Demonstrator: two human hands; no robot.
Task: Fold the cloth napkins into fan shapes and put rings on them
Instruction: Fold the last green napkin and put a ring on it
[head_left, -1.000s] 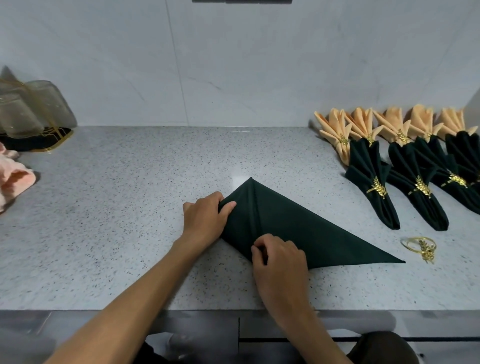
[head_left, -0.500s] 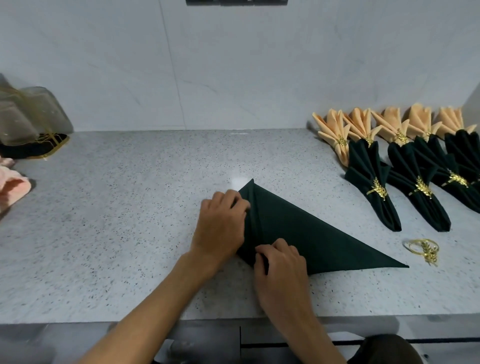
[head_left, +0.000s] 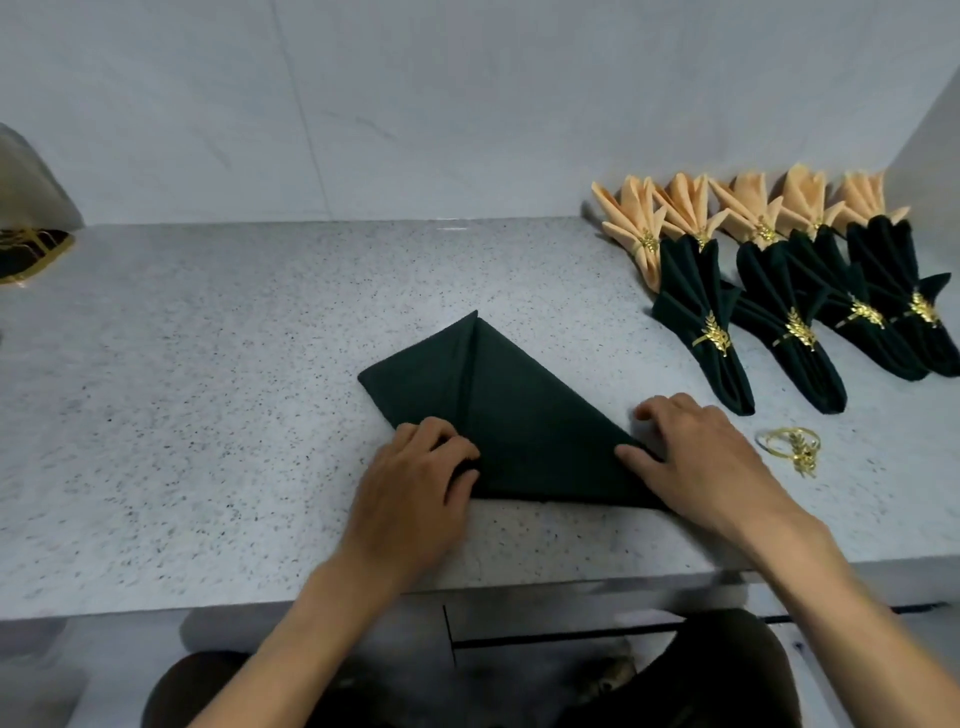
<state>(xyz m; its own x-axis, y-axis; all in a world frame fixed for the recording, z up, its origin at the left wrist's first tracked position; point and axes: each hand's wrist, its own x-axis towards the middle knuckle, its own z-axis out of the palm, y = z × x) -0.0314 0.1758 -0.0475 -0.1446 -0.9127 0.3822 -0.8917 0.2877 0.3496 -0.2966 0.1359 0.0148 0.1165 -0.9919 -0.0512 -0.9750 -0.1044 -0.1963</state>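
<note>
**Dark green napkin, partly folded, both hands on it**

The dark green cloth napkin (head_left: 524, 415) lies flat on the speckled grey stone countertop (head_left: 208, 415), near its front edge, folded to a rough triangle with one raised crease running from the far tip toward you.

Your left hand (head_left: 415, 483) sits on the near left corner, fingers curled and pinching the cloth edge there. Your right hand (head_left: 696, 457) covers the right tip; thumb lies on the cloth, fingers bent over the point. Whether they grip or only press it, cannot tell.

A loose gold napkin ring with a leaf ornament (head_left: 792, 447) lies on the counter just right of your right hand, apart from the cloth.

Far right, against the pale wall (head_left: 467, 104): a row of peach fan-folded napkins (head_left: 691, 208), and in front of it a row of dark green fan-folded napkins (head_left: 701, 312), each wearing a gold ring.

At the left edge, a clear bag with gold trim (head_left: 31, 218), partly out of view.
</note>
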